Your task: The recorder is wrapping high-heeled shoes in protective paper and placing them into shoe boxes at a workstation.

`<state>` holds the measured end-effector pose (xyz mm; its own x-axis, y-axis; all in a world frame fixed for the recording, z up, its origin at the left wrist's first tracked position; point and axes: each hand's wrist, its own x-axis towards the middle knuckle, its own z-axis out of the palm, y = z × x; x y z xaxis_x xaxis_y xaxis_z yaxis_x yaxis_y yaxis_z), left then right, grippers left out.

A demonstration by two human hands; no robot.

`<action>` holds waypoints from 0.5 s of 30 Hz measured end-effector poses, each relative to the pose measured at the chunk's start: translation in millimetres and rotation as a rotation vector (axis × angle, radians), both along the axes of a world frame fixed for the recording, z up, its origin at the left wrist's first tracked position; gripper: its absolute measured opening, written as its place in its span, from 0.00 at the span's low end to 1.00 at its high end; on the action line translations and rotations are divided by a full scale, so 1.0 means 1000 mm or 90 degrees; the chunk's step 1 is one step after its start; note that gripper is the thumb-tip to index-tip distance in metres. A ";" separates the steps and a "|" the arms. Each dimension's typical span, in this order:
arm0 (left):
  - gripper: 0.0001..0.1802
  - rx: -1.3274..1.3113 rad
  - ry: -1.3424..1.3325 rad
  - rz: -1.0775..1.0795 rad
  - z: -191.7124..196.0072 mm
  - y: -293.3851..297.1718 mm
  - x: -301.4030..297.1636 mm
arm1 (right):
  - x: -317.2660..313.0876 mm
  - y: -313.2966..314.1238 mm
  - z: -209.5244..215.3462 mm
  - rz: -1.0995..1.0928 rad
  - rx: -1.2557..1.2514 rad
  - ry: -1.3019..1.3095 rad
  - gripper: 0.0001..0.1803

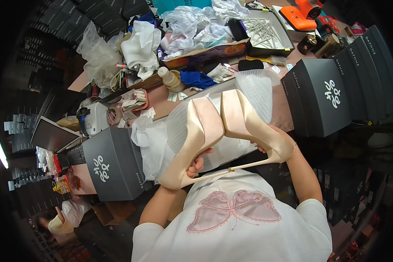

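Note:
A pair of champagne satin high-heeled shoes is held up before my chest, their toes tilted together and their thin heels pointing at each other. My left hand [196, 167] is closed around the left shoe [182, 159], with fingers showing between its sole and heel. Round the right shoe [268, 139] my right hand [260, 147] is closed, mostly hidden behind it. The heel tips meet or nearly meet in the middle. Beneath the shoes lie white tissue paper [149, 139] and a ribbed translucent wrapping sheet [260, 98] on the table.
Dark grey shoeboxes stand at left [111, 153] and right [314, 94]. Behind are a carton [214, 53] of crumpled plastic, a tray of white sticks [270, 35], a pump bottle [170, 79], a blue cloth [196, 80] and an orange tool [299, 16]. Another person [67, 218] is at lower left.

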<state>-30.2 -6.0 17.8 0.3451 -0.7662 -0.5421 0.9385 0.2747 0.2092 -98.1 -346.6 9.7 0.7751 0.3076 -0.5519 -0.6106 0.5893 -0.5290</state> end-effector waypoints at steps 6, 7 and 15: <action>0.31 0.061 -0.167 -0.045 0.004 0.004 -0.002 | 0.001 0.001 0.006 0.015 0.020 -0.041 0.21; 0.30 0.052 -0.190 -0.034 0.002 0.008 -0.004 | 0.001 0.001 0.009 0.024 -0.018 -0.019 0.25; 0.21 0.050 -0.133 0.001 -0.010 0.033 -0.010 | -0.001 0.001 0.014 0.088 -0.060 -0.085 0.25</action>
